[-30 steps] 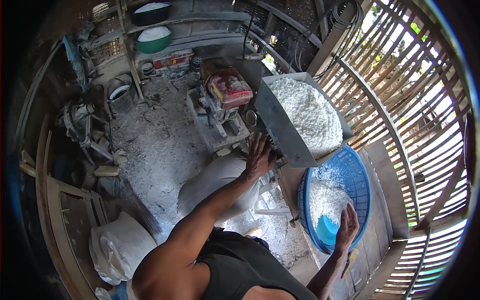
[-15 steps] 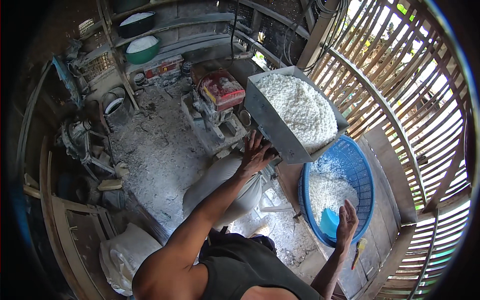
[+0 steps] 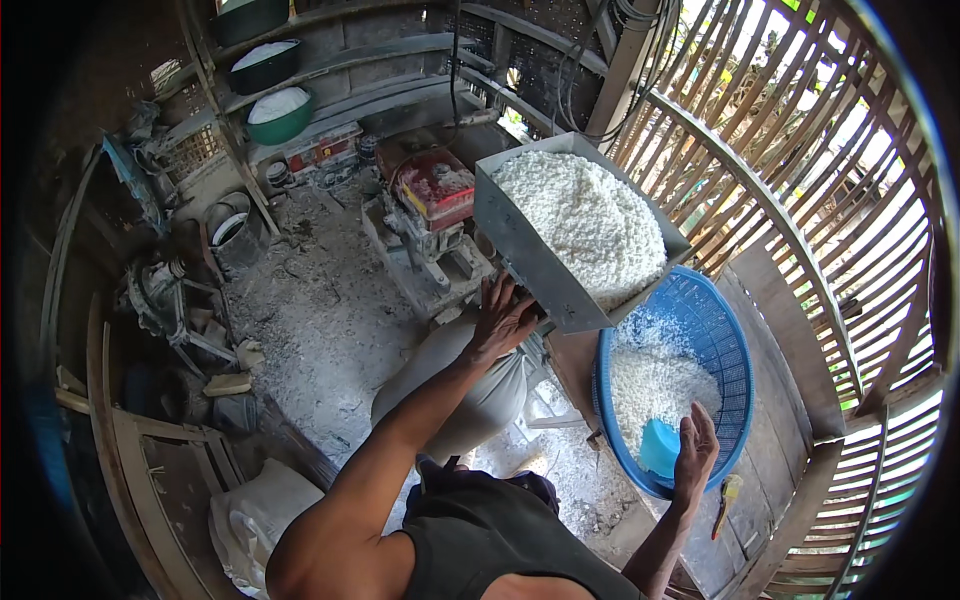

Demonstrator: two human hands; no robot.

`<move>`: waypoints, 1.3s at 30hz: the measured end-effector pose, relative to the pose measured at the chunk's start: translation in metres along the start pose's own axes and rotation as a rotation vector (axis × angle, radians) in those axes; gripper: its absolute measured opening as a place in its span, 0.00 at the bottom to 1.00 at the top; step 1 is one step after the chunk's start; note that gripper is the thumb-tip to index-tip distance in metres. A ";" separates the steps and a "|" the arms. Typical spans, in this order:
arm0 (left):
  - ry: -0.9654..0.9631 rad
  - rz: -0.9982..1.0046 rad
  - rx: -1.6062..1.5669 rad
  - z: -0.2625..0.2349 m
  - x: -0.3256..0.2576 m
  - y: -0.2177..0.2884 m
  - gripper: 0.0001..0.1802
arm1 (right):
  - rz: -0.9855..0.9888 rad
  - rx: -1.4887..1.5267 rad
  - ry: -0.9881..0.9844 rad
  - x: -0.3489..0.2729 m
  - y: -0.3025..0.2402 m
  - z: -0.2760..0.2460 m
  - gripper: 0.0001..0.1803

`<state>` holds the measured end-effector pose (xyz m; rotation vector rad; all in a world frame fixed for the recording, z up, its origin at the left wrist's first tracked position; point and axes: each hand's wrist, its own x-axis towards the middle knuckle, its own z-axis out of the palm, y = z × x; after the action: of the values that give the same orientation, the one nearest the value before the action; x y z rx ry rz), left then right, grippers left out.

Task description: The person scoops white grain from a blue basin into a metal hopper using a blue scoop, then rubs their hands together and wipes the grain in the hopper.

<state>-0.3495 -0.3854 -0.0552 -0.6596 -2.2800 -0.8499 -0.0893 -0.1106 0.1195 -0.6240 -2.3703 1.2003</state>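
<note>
My left hand (image 3: 503, 318) reaches to the near left side of a grey metal hopper (image 3: 548, 268). Its fingers are extended slightly apart near the hopper's lower edge, beside the top of a filled pale sack (image 3: 452, 385). White, crumbly grain or coarse meal (image 3: 585, 222) is heaped in the hopper. Over the near right rim of a blue plastic basket (image 3: 748, 395), my right hand (image 3: 697, 448) hangs open, holding nothing. More white grain (image 3: 655, 385) lies in the basket, with a light-blue plastic scoop (image 3: 660, 446) in it, next to that hand.
A dusty machine (image 3: 440, 230) with a red top stands left of the hopper. A brush-like tool (image 3: 727, 500) lies on the boards right of the basket. White-filled basins, one green (image 3: 282, 122), sit on back shelves. A slatted wall (image 3: 770, 190) closes the right side.
The view has shifted slightly. My left hand's fingers are a little closer together, still beside the hopper. My right hand stays open over the basket's rim, and the scoop has not moved.
</note>
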 end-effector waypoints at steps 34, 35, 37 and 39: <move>0.260 -0.567 -0.412 0.010 -0.014 0.013 0.22 | -0.443 -0.166 -0.146 0.057 -0.100 0.009 0.20; 0.354 -0.573 -0.448 -0.010 -0.004 0.025 0.20 | -0.512 -0.193 -0.150 0.072 -0.119 0.011 0.20; 0.590 -0.480 -0.375 -0.074 0.034 0.047 0.14 | -0.622 -0.259 -0.184 0.105 -0.151 0.026 0.22; 0.577 -0.315 -0.413 -0.132 0.091 0.064 0.13 | -0.814 -0.342 -0.217 0.151 -0.160 0.051 0.26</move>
<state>-0.3241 -0.4138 0.1133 -0.1738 -1.7120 -1.4695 -0.2725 -0.1440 0.2463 0.3972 -2.6019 0.5211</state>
